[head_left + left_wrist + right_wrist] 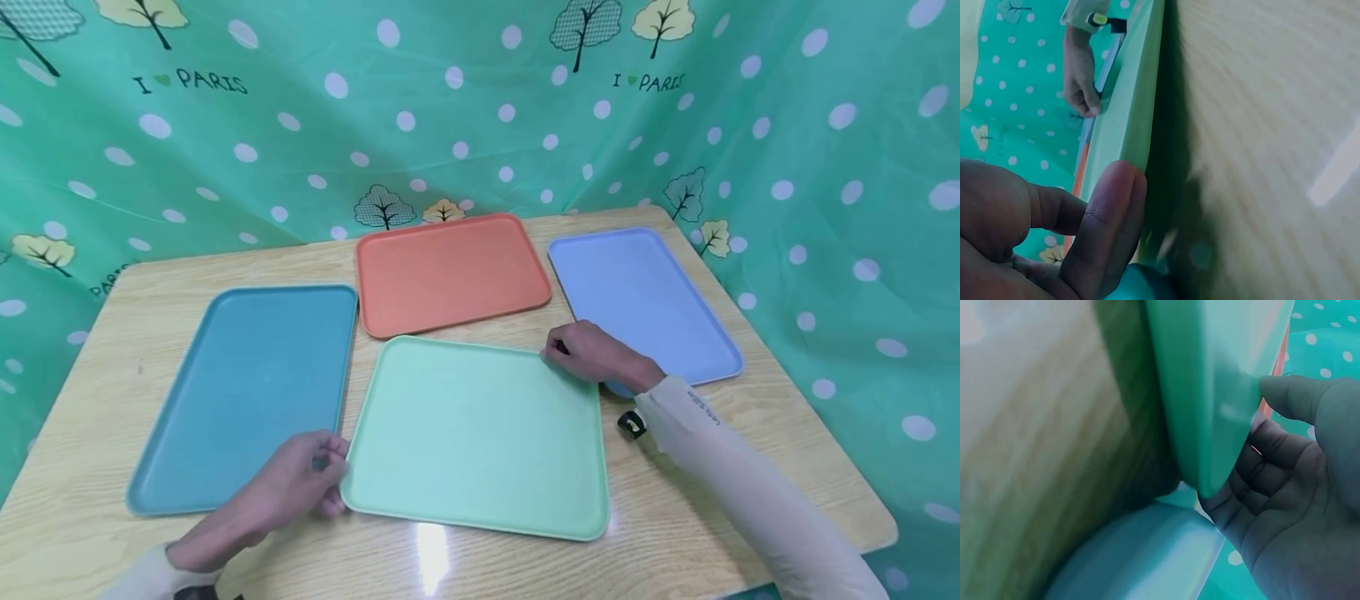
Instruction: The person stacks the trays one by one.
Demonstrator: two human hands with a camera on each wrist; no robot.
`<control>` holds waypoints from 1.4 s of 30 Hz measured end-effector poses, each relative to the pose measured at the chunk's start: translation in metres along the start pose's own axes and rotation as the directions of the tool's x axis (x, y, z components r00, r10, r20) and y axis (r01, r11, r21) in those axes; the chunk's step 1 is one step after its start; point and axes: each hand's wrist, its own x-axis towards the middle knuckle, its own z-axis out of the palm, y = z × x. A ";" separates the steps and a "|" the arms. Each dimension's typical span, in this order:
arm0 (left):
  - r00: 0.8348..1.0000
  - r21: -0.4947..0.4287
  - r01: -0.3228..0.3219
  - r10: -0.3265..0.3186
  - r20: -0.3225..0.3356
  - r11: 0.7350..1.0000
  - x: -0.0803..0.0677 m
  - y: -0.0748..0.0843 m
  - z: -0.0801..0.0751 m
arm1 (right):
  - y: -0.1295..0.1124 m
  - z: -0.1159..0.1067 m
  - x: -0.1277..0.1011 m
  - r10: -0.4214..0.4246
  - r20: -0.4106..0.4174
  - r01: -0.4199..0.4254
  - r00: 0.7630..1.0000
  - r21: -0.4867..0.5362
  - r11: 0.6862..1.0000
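A light green tray [480, 442] is at the front middle of the wooden table, between both hands. My left hand [307, 471] pinches its left rim close to the near left corner; the left wrist view shows the fingertips at that corner. At the far right corner, my right hand [588, 354] grips the rim, with the thumb on one side and curled fingers on the other in the right wrist view. A dark shadow lies on the table beneath the green tray's edge in both wrist views. Part of its far right corner is hidden by the right hand.
On the left lies a teal blue tray [255, 392], partly behind the left hand. A coral red tray [450, 275] lies at the back, and a periwinkle blue tray [637, 292] at the right. A green dotted curtain [450, 108] borders the wooden table [97, 392].
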 end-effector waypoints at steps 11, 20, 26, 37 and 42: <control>0.996 0.059 -0.084 0.084 0.008 0.995 0.020 0.008 -0.015 | -0.009 0.007 -0.003 -0.030 -0.007 0.030 1.000 -0.015 0.999; 0.992 0.145 -0.123 0.125 -0.006 0.982 0.033 0.014 -0.026 | -0.012 0.008 -0.005 -0.010 -0.003 0.010 1.000 0.012 1.000; 0.989 0.192 -0.145 0.143 0.026 0.971 0.040 0.017 -0.033 | -0.009 0.007 -0.009 -0.037 0.018 0.036 0.999 0.038 0.999; 0.984 0.220 -0.165 0.147 0.096 0.961 0.050 0.022 -0.039 | -0.008 0.007 -0.014 -0.070 0.079 0.065 0.994 0.068 0.996; 0.980 0.249 -0.183 0.156 0.123 0.951 0.057 0.026 -0.039 | -0.011 0.008 -0.013 -0.067 0.085 0.058 0.994 0.104 0.993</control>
